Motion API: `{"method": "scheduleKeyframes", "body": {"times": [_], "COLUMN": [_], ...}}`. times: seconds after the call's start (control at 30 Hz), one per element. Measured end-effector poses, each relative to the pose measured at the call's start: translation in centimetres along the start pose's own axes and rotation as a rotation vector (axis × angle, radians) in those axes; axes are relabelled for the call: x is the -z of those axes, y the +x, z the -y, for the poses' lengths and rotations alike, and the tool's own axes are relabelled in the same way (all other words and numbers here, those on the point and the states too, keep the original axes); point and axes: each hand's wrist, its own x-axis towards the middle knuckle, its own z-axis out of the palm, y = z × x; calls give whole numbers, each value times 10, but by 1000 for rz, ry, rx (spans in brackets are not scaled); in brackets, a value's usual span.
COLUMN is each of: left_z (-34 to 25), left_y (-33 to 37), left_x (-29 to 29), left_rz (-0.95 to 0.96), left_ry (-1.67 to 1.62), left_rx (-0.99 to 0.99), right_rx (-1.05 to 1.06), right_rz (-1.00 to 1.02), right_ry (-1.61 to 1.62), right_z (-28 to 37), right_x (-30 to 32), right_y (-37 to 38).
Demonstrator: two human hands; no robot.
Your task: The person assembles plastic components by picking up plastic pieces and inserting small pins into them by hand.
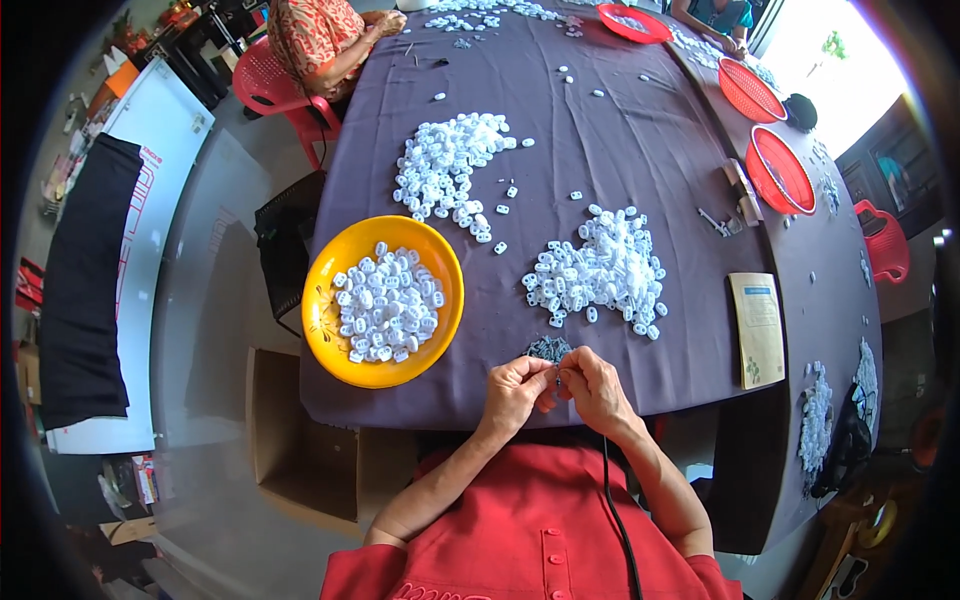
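My left hand (513, 396) and my right hand (600, 392) meet at the table's near edge, fingertips pinched close together. What lies between them is too small to make out. Just beyond the fingertips is a small heap of thin grey pieces (547, 347), partly hidden by my hands. Farther off, a heap of small white oval plastic pieces with slots (605, 262) spreads over the cloth. To the left stands a yellow bowl (453, 300) holding many more of the white pieces.
A dark cloth (520, 190) covers the table. Another white heap (440, 165) lies farther left; a tan booklet (757, 330) lies right. Red baskets (780, 170) line the right side. Two people sit at the far end. A cardboard box (305, 470) stands below, left.
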Motion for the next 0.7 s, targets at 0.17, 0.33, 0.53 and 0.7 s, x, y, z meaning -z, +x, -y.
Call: {"method": "scheduleKeyframes", "body": {"times": [0.17, 0.33, 0.53, 0.7], "left_z": [-3, -3, -4, -4], "left_y": [-1, -3, -5, -8], "left_x": [-3, -6, -2, 0], "left_rz": [-15, -14, 15, 48], "left_ry": [14, 38, -9, 8], "left_rx": [-54, -88, -45, -36], "right_rx": [-152, -183, -193, -217], "right_rz": [54, 62, 52, 37], "right_ry": [96, 241, 329, 258], "right_z": [2, -2, 2, 5], "right_x": [-2, 0, 2, 3], "right_y": [1, -1, -5, -9]}}
